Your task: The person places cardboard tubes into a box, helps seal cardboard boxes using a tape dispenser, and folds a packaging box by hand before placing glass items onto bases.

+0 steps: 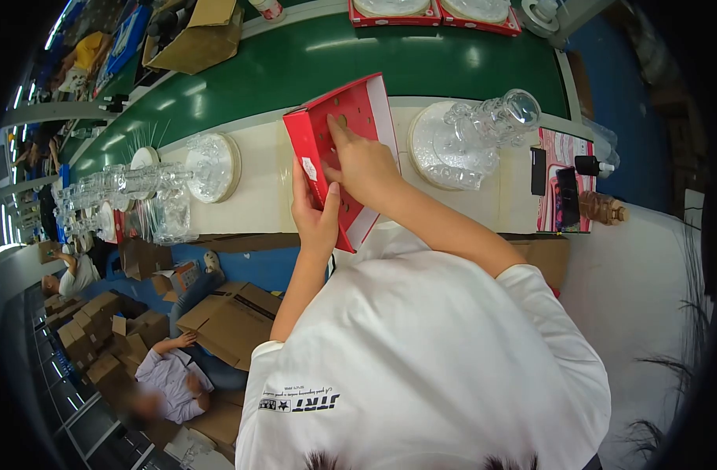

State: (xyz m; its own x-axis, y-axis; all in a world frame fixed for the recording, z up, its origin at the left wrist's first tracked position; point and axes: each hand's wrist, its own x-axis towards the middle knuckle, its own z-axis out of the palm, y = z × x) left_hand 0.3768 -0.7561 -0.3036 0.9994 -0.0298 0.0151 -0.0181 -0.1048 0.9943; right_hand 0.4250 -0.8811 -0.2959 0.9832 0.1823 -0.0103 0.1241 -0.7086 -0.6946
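A shallow red cardboard box point(351, 207) is held tilted above the white worktop, its inside facing me; several round holes dot the inner panel, and one long side shows white. My left hand point(315, 219) grips the box's lower left wall, thumb on the near side, fingers on the outside. Inside the box is my right hand point(366, 168), its index finger stretched against the inner panel, holding nothing that I can see. To the right, a round white disc point(425, 157) bears clear plastic-wrapped pieces point(472, 145). On the left, another wrapped round disc point(213, 167) lies on the worktop.
Clear plastic-wrapped pieces point(131, 184) crowd the worktop's left. Red boxes with round discs point(395, 9) stand at the back of the green table point(296, 66), beside an open carton point(198, 39). A phone point(566, 200) lies right. A co-worker point(174, 380) sits among cartons at lower left.
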